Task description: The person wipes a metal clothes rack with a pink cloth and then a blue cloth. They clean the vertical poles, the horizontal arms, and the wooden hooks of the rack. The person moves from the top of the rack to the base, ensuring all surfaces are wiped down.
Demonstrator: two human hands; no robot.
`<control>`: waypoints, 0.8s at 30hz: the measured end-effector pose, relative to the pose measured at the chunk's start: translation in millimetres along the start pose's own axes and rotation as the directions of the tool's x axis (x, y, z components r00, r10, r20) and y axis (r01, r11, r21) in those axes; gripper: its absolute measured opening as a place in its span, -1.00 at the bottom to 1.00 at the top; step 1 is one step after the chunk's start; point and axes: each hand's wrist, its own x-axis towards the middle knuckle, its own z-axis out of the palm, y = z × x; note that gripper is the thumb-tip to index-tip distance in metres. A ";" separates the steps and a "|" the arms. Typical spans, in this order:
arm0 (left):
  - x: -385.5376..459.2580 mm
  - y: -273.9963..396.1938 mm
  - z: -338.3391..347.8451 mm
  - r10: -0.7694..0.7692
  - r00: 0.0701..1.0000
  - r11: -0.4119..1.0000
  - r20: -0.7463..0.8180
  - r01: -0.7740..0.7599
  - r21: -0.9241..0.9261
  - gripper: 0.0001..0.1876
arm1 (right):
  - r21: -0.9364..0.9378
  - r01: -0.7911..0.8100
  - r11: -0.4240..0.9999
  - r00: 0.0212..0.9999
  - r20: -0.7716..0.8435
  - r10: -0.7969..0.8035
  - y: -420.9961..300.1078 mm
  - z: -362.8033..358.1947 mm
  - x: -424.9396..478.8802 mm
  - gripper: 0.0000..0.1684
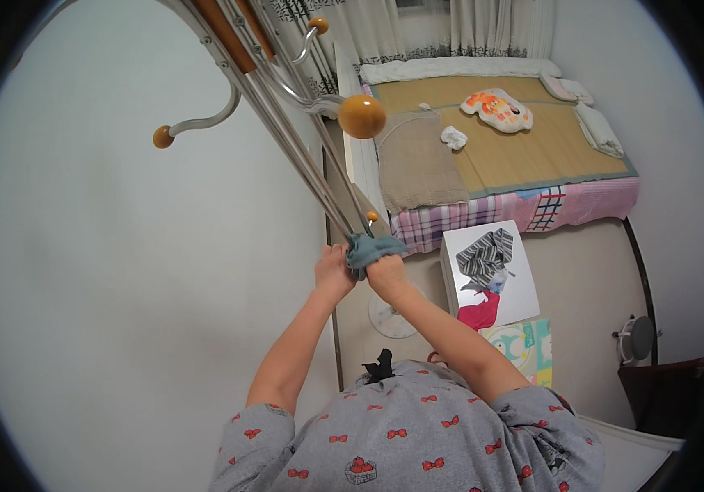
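Note:
A blue-grey cloth (372, 248) is wrapped around the metal poles (309, 166) of a standing coat rack. My left hand (333, 270) grips the cloth from the left side, close to the wall. On the other side my right hand (387, 277) is closed on the same cloth, knuckles up. Above both hands rise the rack's curved hooks, tipped with orange-brown balls (362, 116). A smaller ball (372, 216) shows just beyond the cloth. The fingertips of both hands are partly hidden by the cloth.
A white wall (112, 277) runs along my left. Ahead stands a bed with a woven mat (500, 166). On my right, a white box (524, 301) carries a striped cloth (486, 258) and a red cloth (480, 312). A penguin-print box (515, 347) and a folded stool (638, 340) are nearer.

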 end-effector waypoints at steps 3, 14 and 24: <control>-2.8 -3.6 4.2 0.001 0.999 0.999 -0.034 0.000 0.034 -0.53 | 0.003 0.059 0.998 0.992 -0.112 -0.058 -4.7 -10.5 -8.1 -0.76; -5.0 8.6 -1.3 -0.035 0.999 0.997 0.009 0.035 0.065 -0.44 | -0.056 -0.275 0.960 0.930 0.239 0.280 2.2 -18.9 1.8 -0.87; -3.6 8.1 -11.1 -0.009 0.999 0.999 0.039 0.007 0.041 -0.45 | 0.484 -0.871 -0.086 0.362 0.750 0.553 74.5 5.5 -2.8 -0.71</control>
